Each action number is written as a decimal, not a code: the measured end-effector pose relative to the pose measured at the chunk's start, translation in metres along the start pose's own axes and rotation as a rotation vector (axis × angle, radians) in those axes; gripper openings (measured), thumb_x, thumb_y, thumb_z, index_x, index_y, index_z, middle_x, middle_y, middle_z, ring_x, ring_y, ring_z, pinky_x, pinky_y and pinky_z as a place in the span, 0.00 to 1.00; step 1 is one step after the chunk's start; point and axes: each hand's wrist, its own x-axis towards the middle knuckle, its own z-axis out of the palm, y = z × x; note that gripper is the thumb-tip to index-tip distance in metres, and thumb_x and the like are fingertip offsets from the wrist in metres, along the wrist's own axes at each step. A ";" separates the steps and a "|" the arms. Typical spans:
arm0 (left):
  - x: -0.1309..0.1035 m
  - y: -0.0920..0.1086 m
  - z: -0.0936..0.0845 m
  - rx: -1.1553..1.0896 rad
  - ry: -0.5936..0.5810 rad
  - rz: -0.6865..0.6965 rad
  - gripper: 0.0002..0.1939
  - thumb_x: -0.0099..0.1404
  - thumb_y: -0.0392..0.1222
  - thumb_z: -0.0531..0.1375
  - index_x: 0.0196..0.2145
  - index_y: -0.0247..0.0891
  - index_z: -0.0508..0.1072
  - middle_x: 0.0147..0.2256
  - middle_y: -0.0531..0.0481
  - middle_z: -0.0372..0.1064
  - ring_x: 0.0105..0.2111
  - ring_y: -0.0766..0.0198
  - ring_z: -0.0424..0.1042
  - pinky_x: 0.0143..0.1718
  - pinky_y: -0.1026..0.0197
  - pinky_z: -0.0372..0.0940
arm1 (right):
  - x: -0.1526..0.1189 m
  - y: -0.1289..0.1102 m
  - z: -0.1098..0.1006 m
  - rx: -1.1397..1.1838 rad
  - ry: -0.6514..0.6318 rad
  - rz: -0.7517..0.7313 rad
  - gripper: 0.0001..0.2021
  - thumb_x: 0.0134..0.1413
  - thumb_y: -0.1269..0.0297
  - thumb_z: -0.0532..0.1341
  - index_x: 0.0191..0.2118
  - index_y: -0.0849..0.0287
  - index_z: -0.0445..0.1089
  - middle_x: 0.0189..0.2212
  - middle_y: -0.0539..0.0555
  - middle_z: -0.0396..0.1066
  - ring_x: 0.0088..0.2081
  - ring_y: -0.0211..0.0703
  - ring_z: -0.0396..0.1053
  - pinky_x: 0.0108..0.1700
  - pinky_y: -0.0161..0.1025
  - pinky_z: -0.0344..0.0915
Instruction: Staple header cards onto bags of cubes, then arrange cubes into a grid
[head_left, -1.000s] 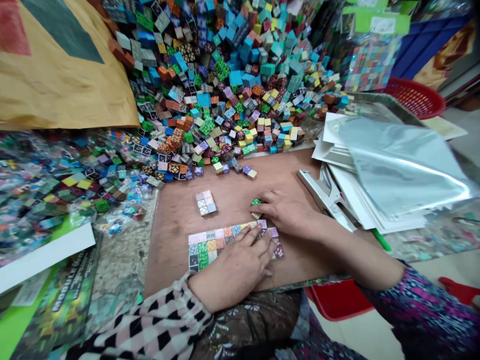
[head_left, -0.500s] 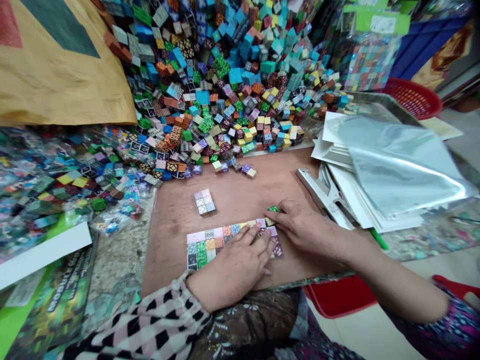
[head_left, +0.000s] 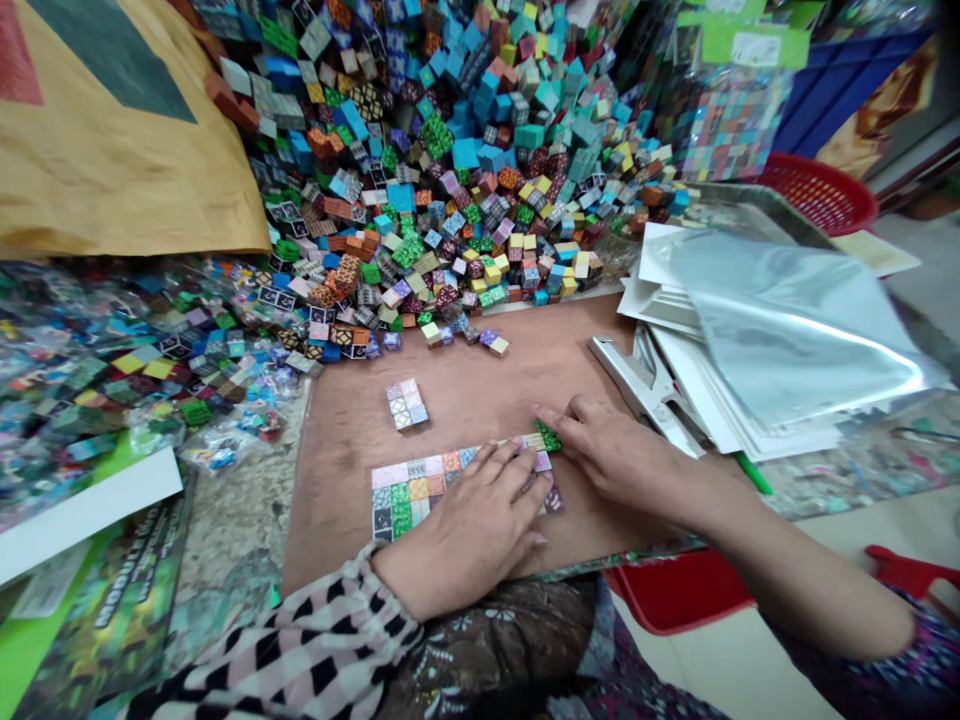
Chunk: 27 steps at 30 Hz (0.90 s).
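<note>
On a brown board [head_left: 337,425] lies a flat rectangle of small patterned cube blocks [head_left: 401,500], set in rows. My left hand [head_left: 480,525] rests across its right part, fingers stretched out, and hides many of the blocks. At the upper right corner of the rectangle, my right hand [head_left: 619,455] has its fingertips on a green patterned block [head_left: 548,435], against the end of the top row. The thumb's grip is partly hidden. A smaller cluster of pale blocks [head_left: 406,404] sits apart, above the rectangle.
A big heap of loose blocks [head_left: 450,200] rises behind the board. To the right are a silver stapler [head_left: 649,395] and white cards under clear plastic sheets [head_left: 787,320]. A yellow paper package [head_left: 127,170] and printed cards [head_left: 112,590] are on the left. A red tray [head_left: 682,590] sits below.
The green block now sits turned, more of its green face showing, at the corner of the rectangle. My right fingers have shifted slightly around it. My left hand stays in place.
</note>
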 end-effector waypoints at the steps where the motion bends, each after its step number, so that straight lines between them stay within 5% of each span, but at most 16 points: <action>1: 0.001 0.000 0.001 0.009 0.003 0.000 0.28 0.72 0.51 0.53 0.64 0.35 0.59 0.66 0.39 0.54 0.68 0.49 0.49 0.67 0.47 0.48 | 0.000 0.001 0.001 0.016 0.001 -0.004 0.29 0.59 0.73 0.51 0.67 0.58 0.57 0.44 0.64 0.66 0.41 0.51 0.69 0.45 0.47 0.67; 11: 0.007 -0.003 0.008 0.070 -0.020 -0.007 0.29 0.72 0.52 0.52 0.65 0.34 0.57 0.65 0.40 0.58 0.66 0.51 0.55 0.67 0.48 0.48 | 0.007 0.008 0.008 0.119 0.065 -0.018 0.19 0.61 0.69 0.54 0.56 0.58 0.68 0.47 0.64 0.66 0.45 0.51 0.69 0.47 0.46 0.68; 17: 0.001 -0.006 -0.006 -0.014 0.001 -0.029 0.30 0.69 0.52 0.56 0.64 0.37 0.57 0.65 0.38 0.55 0.66 0.47 0.53 0.65 0.45 0.53 | 0.002 0.005 0.000 0.065 0.188 -0.019 0.24 0.60 0.74 0.49 0.61 0.65 0.63 0.55 0.70 0.61 0.54 0.57 0.64 0.54 0.53 0.65; 21: -0.020 -0.019 -0.017 0.011 0.037 -0.132 0.35 0.65 0.49 0.62 0.64 0.38 0.56 0.64 0.34 0.54 0.66 0.42 0.52 0.64 0.38 0.54 | -0.012 -0.012 0.000 0.125 0.282 -0.078 0.21 0.66 0.63 0.51 0.60 0.63 0.63 0.54 0.66 0.66 0.55 0.55 0.64 0.56 0.53 0.64; 27: -0.067 -0.041 -0.019 0.100 0.008 -0.313 0.46 0.56 0.57 0.68 0.65 0.39 0.56 0.65 0.32 0.54 0.65 0.34 0.52 0.61 0.31 0.55 | -0.019 -0.027 0.016 0.042 0.132 -0.127 0.44 0.50 0.48 0.68 0.67 0.65 0.54 0.66 0.69 0.54 0.63 0.64 0.57 0.60 0.56 0.62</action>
